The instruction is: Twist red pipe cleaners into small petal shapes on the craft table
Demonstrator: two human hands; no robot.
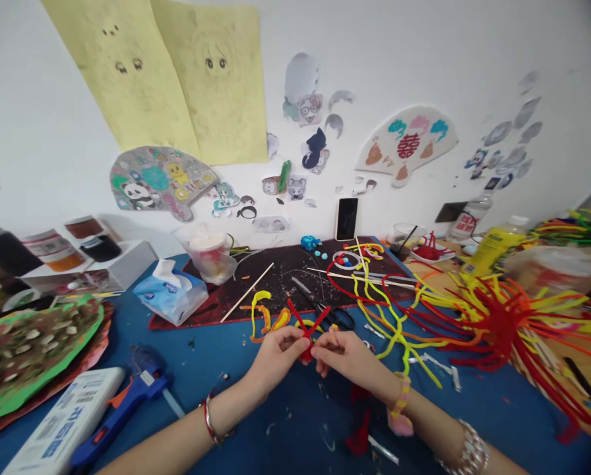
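A red pipe cleaner (306, 328) is bent so that its two ends cross in an X above my fingers. My left hand (281, 356) pinches its lower part between thumb and fingertips. Close beside it, my right hand (342, 356) has its fingers curled at the same red piece, its thumb near the bend; part of the grip is hidden. Just beyond my hands lie yellow and orange bent pipe cleaner pieces (266, 318). Black-handled scissors (342, 318) rest behind my right hand.
A blue glue gun (142, 396) and a white box (65, 425) lie left, near a tissue pack (171, 293). A large bundle of red and yellow pipe cleaners (506, 323) spreads at right. A phone (346, 219) leans on the wall behind a dark mat (285, 277).
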